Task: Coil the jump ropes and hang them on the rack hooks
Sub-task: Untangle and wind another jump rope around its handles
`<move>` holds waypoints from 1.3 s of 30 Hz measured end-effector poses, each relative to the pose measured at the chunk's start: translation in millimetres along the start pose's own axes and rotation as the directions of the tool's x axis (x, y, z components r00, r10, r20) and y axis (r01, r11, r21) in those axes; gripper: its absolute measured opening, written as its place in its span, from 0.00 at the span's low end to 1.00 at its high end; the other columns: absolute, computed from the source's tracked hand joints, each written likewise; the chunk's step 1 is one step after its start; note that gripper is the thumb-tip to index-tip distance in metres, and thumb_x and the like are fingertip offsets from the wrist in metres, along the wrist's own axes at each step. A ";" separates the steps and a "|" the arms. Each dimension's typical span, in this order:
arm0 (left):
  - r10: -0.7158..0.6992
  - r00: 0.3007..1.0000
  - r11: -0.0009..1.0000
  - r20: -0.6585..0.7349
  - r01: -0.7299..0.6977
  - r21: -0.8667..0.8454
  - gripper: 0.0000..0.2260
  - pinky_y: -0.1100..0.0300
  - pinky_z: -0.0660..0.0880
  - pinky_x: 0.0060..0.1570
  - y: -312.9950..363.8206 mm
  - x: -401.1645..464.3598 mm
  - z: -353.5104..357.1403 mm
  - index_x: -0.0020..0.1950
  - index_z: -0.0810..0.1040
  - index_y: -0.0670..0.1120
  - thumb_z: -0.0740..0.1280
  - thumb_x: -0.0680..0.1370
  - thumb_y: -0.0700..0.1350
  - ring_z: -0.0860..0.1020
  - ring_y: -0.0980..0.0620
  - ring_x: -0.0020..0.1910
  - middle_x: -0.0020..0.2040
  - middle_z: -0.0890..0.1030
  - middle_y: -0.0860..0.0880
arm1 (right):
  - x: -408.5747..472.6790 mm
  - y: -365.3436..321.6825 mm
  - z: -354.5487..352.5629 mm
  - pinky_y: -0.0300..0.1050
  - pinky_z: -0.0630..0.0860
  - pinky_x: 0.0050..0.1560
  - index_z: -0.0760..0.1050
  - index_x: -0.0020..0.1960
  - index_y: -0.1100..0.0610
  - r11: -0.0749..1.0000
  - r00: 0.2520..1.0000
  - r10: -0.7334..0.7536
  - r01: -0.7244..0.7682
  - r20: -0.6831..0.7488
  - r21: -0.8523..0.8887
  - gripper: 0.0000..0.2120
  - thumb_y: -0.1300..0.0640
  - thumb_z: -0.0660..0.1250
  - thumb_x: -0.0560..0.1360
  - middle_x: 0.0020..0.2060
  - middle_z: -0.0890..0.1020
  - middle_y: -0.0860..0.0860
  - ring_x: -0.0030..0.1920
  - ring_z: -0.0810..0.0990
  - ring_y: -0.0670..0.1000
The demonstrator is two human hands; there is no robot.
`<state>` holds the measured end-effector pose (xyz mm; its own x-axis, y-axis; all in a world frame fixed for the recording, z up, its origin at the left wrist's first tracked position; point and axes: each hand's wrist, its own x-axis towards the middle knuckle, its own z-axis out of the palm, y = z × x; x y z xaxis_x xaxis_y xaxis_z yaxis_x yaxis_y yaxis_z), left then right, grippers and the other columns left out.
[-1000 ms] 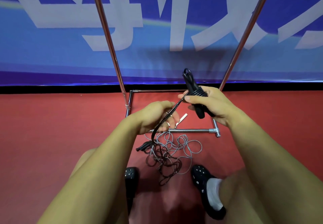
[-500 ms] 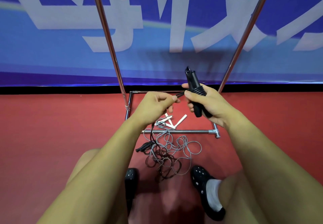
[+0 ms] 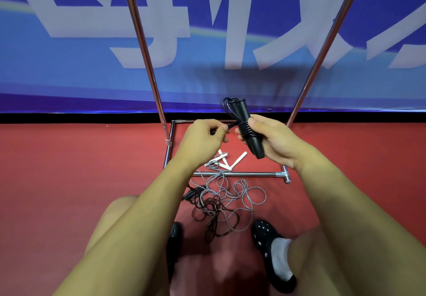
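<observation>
Red floor [image 3: 69, 180], blue banner wall behind chrome rack [image 3: 147, 60]. Right hand [image 3: 272, 141] grips black jump rope handles [image 3: 249, 132], now wrapped with several cord turns; left hand [image 3: 202, 138] has risen, pinching the cord end beside them. Grey and brown ropes [image 3: 226, 201] stay tangled on floor.

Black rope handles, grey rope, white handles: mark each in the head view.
black rope handles [image 3: 250, 134], head view, on the wrapped middle.
grey rope [image 3: 251, 194], head view, on a loose loop on the floor.
white handles [image 3: 239, 158], head view, on the right one's shaft.
</observation>
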<state>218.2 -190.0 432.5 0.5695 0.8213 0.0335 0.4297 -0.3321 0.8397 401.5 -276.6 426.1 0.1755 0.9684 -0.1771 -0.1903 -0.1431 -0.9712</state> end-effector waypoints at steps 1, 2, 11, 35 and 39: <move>-0.001 1.000 1.000 0.008 0.001 0.006 0.13 0.67 0.67 0.30 0.4 -0.3 1.0 0.40 0.83 0.51 0.64 0.83 0.46 0.71 0.60 0.27 0.35 0.83 0.56 | 0.7 1.7 0.6 0.42 0.75 0.58 0.78 0.62 0.58 0.996 1.000 -0.023 0.022 -0.003 -0.086 0.10 0.59 0.60 0.85 0.50 0.83 0.54 0.49 0.81 0.50; 0.000 1.000 1.000 0.016 0.000 0.017 0.13 0.65 0.68 0.32 0.4 -0.8 1.9 0.41 0.83 0.51 0.64 0.83 0.47 0.72 0.59 0.29 0.38 0.85 0.55 | 1.2 3.0 1.8 0.40 0.75 0.57 0.79 0.62 0.56 0.984 0.999 -0.044 0.041 -0.014 -0.172 0.10 0.59 0.61 0.84 0.50 0.84 0.51 0.49 0.81 0.47; -0.091 0.993 0.993 0.076 0.096 -0.069 0.28 0.50 0.75 0.42 7.0 -7.6 -1.2 0.39 0.87 0.48 0.55 0.84 0.61 0.74 0.51 0.32 0.37 0.86 0.49 | -0.2 3.9 12.2 0.33 0.77 0.44 0.81 0.59 0.56 0.936 0.982 -0.092 0.030 -0.163 -0.349 0.18 0.59 0.81 0.70 0.49 0.86 0.51 0.44 0.85 0.43; -0.019 0.972 0.984 0.234 0.059 -0.167 0.19 0.61 0.69 0.33 7.4 -5.4 -6.2 0.42 0.86 0.42 0.67 0.82 0.55 0.73 0.51 0.29 0.29 0.81 0.47 | -8.7 0.6 16.2 0.44 0.79 0.38 0.75 0.64 0.54 0.981 0.962 0.163 -0.133 0.219 -0.143 0.14 0.65 0.66 0.81 0.56 0.86 0.58 0.50 0.87 0.61; -0.133 0.956 0.964 0.262 0.186 -0.191 0.23 0.63 0.69 0.23 6.1 -3.9 -5.2 0.41 0.82 0.37 0.67 0.81 0.58 0.73 0.52 0.21 0.29 0.81 0.45 | -5.6 5.9 15.5 0.45 0.74 0.34 0.76 0.60 0.53 0.968 0.989 0.046 -0.009 0.143 -0.252 0.12 0.65 0.68 0.80 0.44 0.86 0.50 0.40 0.83 0.55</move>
<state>215.0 -192.8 440.3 0.6711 0.7074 -0.2217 0.3866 -0.0787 0.9189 384.4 -279.7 423.8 0.0263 0.9800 -0.1972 0.0581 -0.1984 -0.9784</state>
